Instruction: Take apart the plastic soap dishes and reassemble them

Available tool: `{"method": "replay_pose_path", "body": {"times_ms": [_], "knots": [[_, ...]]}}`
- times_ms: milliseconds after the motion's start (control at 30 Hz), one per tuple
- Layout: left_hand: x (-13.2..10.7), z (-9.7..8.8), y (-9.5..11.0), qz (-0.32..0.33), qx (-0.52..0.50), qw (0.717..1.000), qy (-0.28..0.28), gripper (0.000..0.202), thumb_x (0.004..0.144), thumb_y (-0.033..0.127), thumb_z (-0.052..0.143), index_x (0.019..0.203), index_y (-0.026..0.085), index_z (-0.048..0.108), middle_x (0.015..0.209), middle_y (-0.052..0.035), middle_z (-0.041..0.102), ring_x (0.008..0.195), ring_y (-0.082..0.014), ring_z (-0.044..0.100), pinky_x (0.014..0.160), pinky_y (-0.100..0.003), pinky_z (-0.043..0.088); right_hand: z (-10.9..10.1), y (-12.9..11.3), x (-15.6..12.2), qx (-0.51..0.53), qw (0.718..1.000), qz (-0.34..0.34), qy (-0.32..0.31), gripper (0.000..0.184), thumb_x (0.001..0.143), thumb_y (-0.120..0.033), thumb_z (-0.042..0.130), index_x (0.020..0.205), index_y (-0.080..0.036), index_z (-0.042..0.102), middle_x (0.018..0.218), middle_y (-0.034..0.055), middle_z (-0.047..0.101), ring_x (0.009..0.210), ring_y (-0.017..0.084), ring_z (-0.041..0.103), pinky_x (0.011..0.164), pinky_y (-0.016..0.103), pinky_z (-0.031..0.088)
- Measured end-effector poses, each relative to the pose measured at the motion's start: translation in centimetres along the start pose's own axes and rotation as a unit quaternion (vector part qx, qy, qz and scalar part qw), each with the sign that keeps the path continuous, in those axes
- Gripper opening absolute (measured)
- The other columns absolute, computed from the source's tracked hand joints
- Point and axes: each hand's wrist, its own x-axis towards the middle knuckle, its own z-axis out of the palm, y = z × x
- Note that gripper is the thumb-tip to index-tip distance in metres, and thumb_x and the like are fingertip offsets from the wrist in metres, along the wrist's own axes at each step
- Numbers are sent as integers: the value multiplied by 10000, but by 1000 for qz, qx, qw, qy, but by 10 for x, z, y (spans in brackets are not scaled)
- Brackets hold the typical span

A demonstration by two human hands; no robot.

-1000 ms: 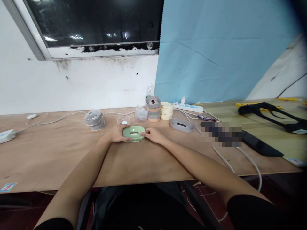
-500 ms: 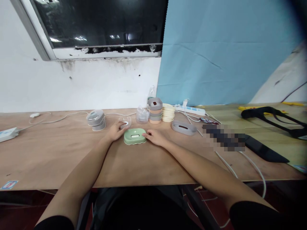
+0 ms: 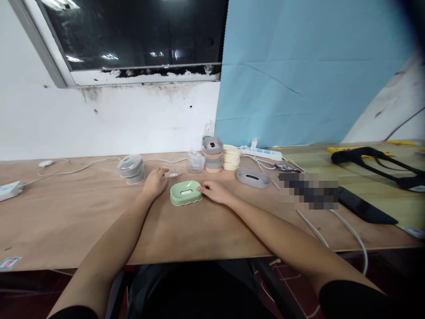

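Note:
A green soap dish [image 3: 186, 198] with a slotted middle and a wavy lower edge rests on the table. My right hand [image 3: 215, 192] pinches its right end, thumb on the rim and the other fingers curled. Farther back and to the left, my left hand [image 3: 156, 181] is closed at the left edge of a clear plastic piece [image 3: 173, 173], seen nearly edge-on. The fingertips there are partly hidden and small.
Grey dishes [image 3: 131, 167] are stacked at the left. Behind stand clear plastic pieces [image 3: 195, 162], a stack of coloured dishes [image 3: 213, 158] and cream pieces [image 3: 231, 158]. A grey dish [image 3: 253, 178], cables, a power strip [image 3: 262, 153] and a black tablet-like slab [image 3: 365, 206] lie right.
My left hand has drawn slightly left, and the clear piece has gone from facing me to nearly edge-on; its white centre no longer shows clearly. My right hand stays at the green dish.

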Motion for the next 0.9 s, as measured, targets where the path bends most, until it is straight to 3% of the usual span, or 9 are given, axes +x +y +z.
{"method": "replay_pose_path", "body": {"times_ms": [133, 233, 333, 433, 633, 767, 900], "knots": [[-1, -8, 10, -45, -101, 992, 68, 528, 889, 393, 508, 1357, 165, 417, 954, -65, 624, 802, -183, 601, 789, -323, 489, 0, 4, 0, 19, 1000, 9, 13, 500, 881, -609, 439, 713, -173, 615, 644, 1, 595, 600, 122, 504, 537, 240, 277], [-2, -12, 22, -55, -165, 980, 95, 656, 913, 417, 489, 1455, 159, 225, 948, -50, 625, 770, -155, 609, 777, -307, 486, 0, 7, 0, 45, 998, 24, 49, 469, 873, -609, 467, 945, -179, 641, 712, 6, 627, 647, 138, 548, 573, 238, 336], [-4, -13, 36, -31, -220, 971, 85, 630, 930, 410, 462, 1454, 169, 208, 889, -29, 615, 751, -145, 616, 750, -297, 488, 1, 8, 1, 75, 993, 29, 85, 542, 890, -607, 441, 1209, -182, 550, 748, 9, 633, 693, 158, 579, 634, 255, 396], [-5, -12, 48, -5, -284, 957, 62, 610, 939, 398, 446, 1447, 171, 195, 869, -16, 602, 695, -123, 617, 691, -267, 492, 4, 8, 1, 92, 992, 15, 87, 547, 921, -579, 402, 1273, -176, 516, 821, 35, 655, 764, 173, 602, 707, 283, 437], [-9, -18, 57, -1, -191, 980, 52, 611, 900, 424, 504, 1417, 165, 307, 715, 22, 608, 641, -128, 588, 668, -257, 456, 9, 13, 4, 112, 991, -13, 75, 501, 902, -532, 485, 1253, -179, 538, 1055, 92, 660, 943, 201, 611, 842, 330, 466], [-10, -20, 47, 23, -127, 992, -8, 573, 880, 458, 512, 1362, 157, 439, 588, 47, 555, 549, -125, 537, 597, -247, 409, 11, 18, 6, 133, 989, -22, 63, 536, 882, -538, 522, 1283, -183, 516, 1171, 105, 633, 1016, 208, 604, 895, 355, 468], [-9, -21, 42, 44, -87, 992, -78, 494, 851, 561, 511, 1126, 173, 644, 596, 8, 600, 565, -138, 563, 572, -248, 392, 11, 19, 6, 154, 986, -14, 57, 511, 882, -524, 531, 1263, -185, 545, 1188, 110, 637, 975, 202, 627, 862, 346, 489]]}}
